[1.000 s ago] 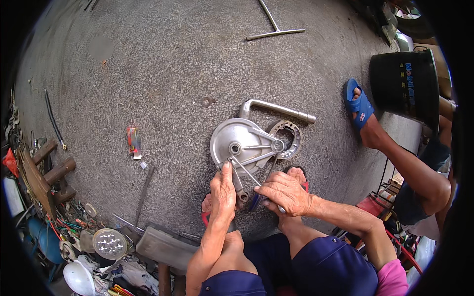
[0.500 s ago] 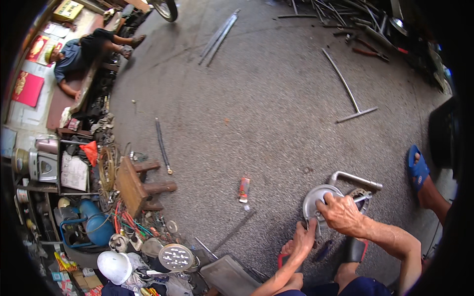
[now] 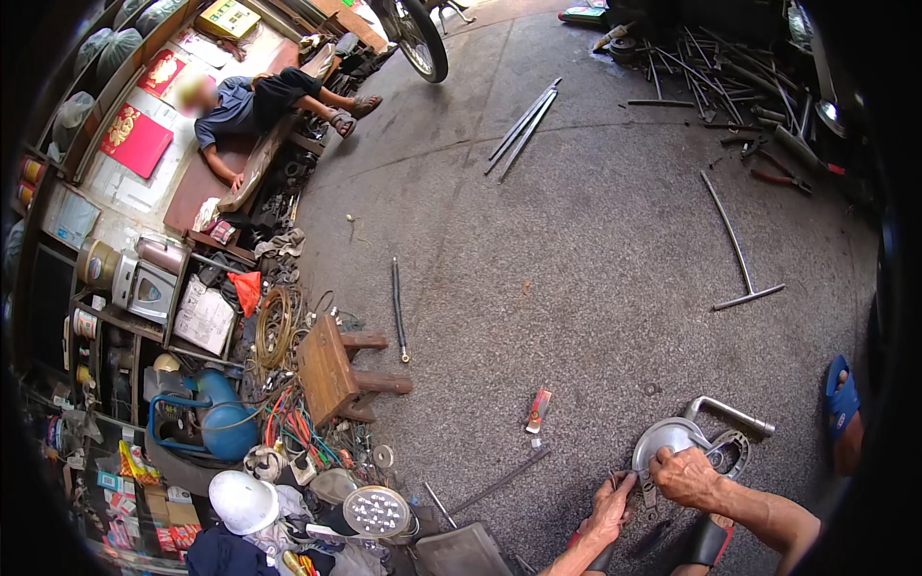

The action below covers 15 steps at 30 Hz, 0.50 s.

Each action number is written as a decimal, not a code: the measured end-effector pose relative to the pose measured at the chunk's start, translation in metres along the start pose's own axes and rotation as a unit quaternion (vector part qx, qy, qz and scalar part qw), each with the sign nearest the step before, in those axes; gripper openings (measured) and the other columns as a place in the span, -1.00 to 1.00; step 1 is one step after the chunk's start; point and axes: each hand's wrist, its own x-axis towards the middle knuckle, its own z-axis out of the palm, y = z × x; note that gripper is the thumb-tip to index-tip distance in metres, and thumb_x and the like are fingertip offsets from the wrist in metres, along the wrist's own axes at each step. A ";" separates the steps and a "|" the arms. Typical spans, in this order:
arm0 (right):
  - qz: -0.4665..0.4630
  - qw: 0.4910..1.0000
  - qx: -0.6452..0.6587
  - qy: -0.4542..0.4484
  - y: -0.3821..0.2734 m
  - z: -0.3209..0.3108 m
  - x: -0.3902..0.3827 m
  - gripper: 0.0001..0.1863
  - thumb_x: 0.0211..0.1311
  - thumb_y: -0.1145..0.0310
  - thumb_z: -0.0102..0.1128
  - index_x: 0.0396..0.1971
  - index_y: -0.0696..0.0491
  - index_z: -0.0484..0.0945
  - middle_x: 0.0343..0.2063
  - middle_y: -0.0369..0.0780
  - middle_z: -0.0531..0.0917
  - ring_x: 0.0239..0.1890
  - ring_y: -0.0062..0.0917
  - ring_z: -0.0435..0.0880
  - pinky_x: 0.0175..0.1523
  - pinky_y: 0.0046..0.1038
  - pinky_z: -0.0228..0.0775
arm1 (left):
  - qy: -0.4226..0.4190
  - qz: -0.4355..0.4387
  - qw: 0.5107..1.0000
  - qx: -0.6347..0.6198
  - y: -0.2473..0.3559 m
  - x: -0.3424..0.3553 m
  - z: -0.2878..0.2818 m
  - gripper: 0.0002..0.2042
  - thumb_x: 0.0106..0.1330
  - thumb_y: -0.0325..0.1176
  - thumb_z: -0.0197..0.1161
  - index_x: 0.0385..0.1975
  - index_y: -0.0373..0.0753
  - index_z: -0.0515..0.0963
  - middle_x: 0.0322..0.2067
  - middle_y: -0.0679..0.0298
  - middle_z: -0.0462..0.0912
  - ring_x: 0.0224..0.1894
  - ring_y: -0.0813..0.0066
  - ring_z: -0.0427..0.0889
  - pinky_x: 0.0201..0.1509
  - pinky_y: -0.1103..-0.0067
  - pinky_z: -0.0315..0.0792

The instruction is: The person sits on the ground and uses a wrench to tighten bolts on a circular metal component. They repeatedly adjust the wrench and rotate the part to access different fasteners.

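Workpiece: We locate a round grey metal hub plate [image 3: 672, 444] flat on the grey concrete floor [image 3: 576, 250], at the lower right of the view, with a bent metal tube [image 3: 730, 415] and a horseshoe-shaped grey brake shoe [image 3: 735, 453] touching its far side.

Right hand [image 3: 684, 474]: We see it resting palm-down on the near edge of the hub plate, fingers curled over the rim. We cannot tell whether it grips the plate or only presses on it.

Left hand [image 3: 611, 505]: We see it just beside the plate's near left edge, fingers bent toward a small part there. The part is too small to identify, and we cannot tell if the fingers close on it.

Floor items: A small red-and-white tube [image 3: 539, 407] lies near the plate, to its left. A long T-shaped steel rod [image 3: 735, 252] lies well apart, farther out.

Containers: A blue gas cylinder [image 3: 223, 415] lies among tangled red and orange cables [image 3: 293, 422] at the left. A grey rectangular metal tray [image 3: 461, 552] sits at the lower edge; we cannot see its contents.

Adjacent items: A low brown wooden stool [image 3: 331, 370] lies on its side beside the cables. A white hard hat [image 3: 242, 499] sits below the cylinder.

Other person: A person in dark blue clothes [image 3: 259, 101] lies at the upper left, well apart.
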 end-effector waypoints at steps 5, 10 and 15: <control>-0.016 1.000 0.008 0.005 0.007 0.013 0.002 -0.80 0.03 0.43 0.15 -0.34 0.17 0.62 -0.37 -0.08 0.66 -0.41 -0.23 0.74 -0.41 -0.23 0.58 | -0.018 0.032 0.999 0.030 -0.012 0.009 -0.007 -0.83 0.39 -0.22 0.29 -0.17 -0.14 0.56 -0.67 0.52 0.37 -0.79 0.76 0.16 -0.75 0.69 -0.02; -0.050 0.999 0.012 0.011 0.020 0.025 0.008 -0.83 -0.03 0.40 0.20 -0.39 0.08 0.66 -0.38 -0.15 0.68 -0.38 -0.26 0.74 -0.37 -0.22 0.59 | -0.024 0.049 0.998 0.031 -0.008 0.017 -0.005 -0.85 0.44 -0.28 0.22 -0.25 -0.22 0.52 -0.69 0.49 0.37 -0.79 0.74 0.19 -0.75 0.69 -0.02; -0.068 0.998 0.006 0.007 0.021 0.022 0.005 -0.85 -0.04 0.38 0.21 -0.43 0.05 0.67 -0.37 -0.18 0.69 -0.38 -0.26 0.74 -0.35 -0.24 0.60 | -0.040 0.065 0.995 0.071 -0.012 0.022 -0.006 -0.78 0.42 -0.19 0.25 -0.18 -0.21 0.52 -0.66 0.50 0.38 -0.76 0.76 0.20 -0.71 0.69 0.05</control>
